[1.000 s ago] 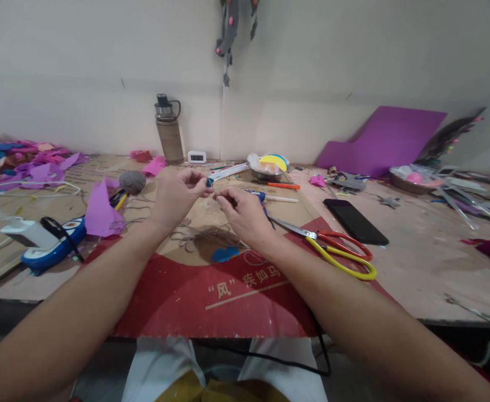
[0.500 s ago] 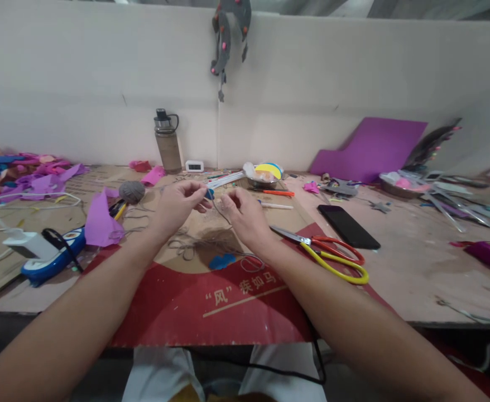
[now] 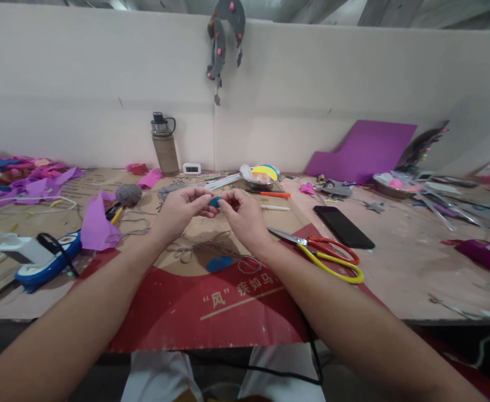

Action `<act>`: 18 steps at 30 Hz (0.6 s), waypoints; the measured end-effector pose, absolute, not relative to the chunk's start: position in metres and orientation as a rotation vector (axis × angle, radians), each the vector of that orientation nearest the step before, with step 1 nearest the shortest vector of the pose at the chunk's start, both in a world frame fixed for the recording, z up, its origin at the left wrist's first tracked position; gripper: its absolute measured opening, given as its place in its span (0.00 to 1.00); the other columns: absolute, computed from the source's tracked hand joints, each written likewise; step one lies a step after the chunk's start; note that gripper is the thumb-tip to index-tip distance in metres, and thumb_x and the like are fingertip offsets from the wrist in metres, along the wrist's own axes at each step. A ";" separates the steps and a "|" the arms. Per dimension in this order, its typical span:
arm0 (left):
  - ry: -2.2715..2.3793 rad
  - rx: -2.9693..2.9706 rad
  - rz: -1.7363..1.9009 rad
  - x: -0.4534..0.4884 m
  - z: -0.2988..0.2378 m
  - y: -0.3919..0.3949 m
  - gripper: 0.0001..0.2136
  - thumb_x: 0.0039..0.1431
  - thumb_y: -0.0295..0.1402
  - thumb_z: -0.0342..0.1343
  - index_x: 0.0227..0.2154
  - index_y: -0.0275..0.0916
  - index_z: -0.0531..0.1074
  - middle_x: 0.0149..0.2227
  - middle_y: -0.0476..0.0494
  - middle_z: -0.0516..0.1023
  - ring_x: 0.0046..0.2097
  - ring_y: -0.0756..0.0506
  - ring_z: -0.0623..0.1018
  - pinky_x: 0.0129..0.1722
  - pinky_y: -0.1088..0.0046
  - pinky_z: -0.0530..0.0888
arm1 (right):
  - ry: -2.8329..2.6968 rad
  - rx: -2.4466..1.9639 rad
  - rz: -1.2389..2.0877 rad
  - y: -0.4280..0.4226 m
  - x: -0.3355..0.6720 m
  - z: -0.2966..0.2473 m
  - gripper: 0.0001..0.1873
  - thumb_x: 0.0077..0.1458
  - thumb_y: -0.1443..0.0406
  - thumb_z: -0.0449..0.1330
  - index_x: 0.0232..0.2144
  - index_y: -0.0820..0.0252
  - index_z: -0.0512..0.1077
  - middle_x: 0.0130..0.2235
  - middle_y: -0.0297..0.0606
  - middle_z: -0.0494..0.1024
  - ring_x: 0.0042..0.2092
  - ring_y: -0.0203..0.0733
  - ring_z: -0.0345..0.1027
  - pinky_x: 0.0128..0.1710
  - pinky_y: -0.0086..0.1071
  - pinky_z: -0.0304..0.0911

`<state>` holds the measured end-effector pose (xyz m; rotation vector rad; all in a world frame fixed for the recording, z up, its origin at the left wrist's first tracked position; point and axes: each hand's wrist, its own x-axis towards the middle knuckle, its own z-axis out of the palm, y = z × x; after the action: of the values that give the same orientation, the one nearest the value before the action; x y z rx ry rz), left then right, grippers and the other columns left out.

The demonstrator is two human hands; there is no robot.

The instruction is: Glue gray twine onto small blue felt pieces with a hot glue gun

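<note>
Between my fingertips, above the cardboard, is a small blue felt piece (image 3: 215,201). My left hand (image 3: 186,207) pinches it from the left, and my right hand (image 3: 241,212) grips its right side with thumb and fingers. Its exact shape is partly hidden by the fingers. Below the hands lie loops of thin grey yarn (image 3: 188,248) and another blue felt piece (image 3: 219,263), flat on the cardboard sheet (image 3: 157,318) with its red printed edge. A ball of grey yarn (image 3: 128,195) rests left of my left hand.
Scissors with red and yellow handles (image 3: 332,258) lie beside my right forearm, near a black phone (image 3: 344,226). At left are a blue power strip (image 3: 50,265) and purple felt (image 3: 100,220). A bottle (image 3: 165,148) and a bowl (image 3: 262,181) stand toward the back.
My right hand has moved in to the left and its fingers now close on the blue felt piece together with the left. The view has shifted slightly.
</note>
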<state>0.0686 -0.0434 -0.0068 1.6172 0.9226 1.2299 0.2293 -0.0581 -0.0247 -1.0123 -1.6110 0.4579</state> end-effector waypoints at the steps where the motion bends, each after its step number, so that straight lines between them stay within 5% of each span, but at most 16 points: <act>1: 0.918 1.611 1.218 0.069 -0.006 -0.043 0.10 0.52 0.37 0.62 0.33 0.35 0.76 0.28 0.44 0.80 0.29 0.48 0.80 0.35 0.71 0.78 | -1.608 -1.015 0.461 -0.058 0.229 -0.024 0.06 0.56 0.65 0.57 0.28 0.59 0.69 0.29 0.34 0.72 0.32 0.36 0.64 0.35 0.32 0.59; 18: 1.025 1.551 1.537 0.065 -0.005 -0.040 0.08 0.53 0.36 0.61 0.30 0.36 0.72 0.27 0.47 0.77 0.28 0.48 0.80 0.30 0.73 0.77 | -1.968 -1.054 0.612 -0.064 0.221 -0.032 0.08 0.57 0.69 0.52 0.35 0.59 0.71 0.30 0.33 0.77 0.32 0.35 0.68 0.35 0.29 0.60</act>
<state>0.0649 -0.0399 -0.0051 1.5507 1.0245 1.5371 0.2206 -0.0641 -0.0316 -1.0540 -1.9679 0.6124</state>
